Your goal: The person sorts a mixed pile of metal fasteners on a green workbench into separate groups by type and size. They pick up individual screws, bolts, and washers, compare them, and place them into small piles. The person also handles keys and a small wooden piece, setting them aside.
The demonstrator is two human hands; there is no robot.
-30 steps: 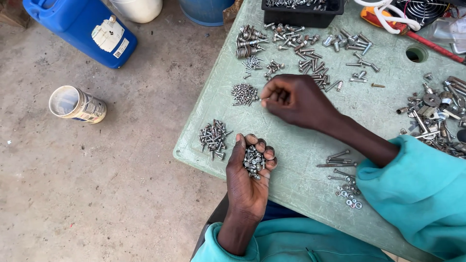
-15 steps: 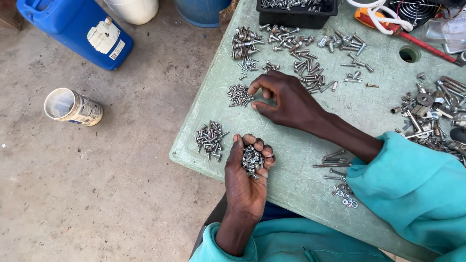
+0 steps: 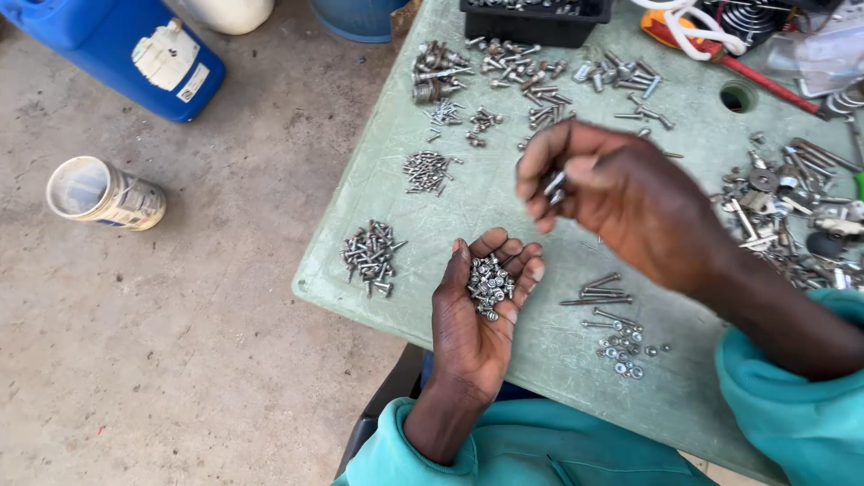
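My left hand (image 3: 472, 328) is palm up over the near edge of the green table (image 3: 504, 216), cupping a small heap of silver screws (image 3: 490, 284). My right hand (image 3: 621, 198) hovers above the table's middle, raised and slightly blurred, with its fingers pinched on a small silver screw (image 3: 554, 184). Sorted piles of screws lie around: one pile (image 3: 369, 255) near the table's left edge, a smaller pile (image 3: 427, 171) farther back.
Long screws and washers (image 3: 612, 324) lie near my right forearm. Mixed metal hardware (image 3: 792, 207) covers the right side. A black tray (image 3: 535, 18), a red-handled tool (image 3: 720, 54) and a table hole (image 3: 738, 96) are at the back. On the concrete floor stand a tin can (image 3: 103, 192) and a blue jerrycan (image 3: 135, 49).
My right hand has lifted from the small screw pile at the back left and come up toward the middle, with a screw pinched in its fingers. The left hand stays cupped.
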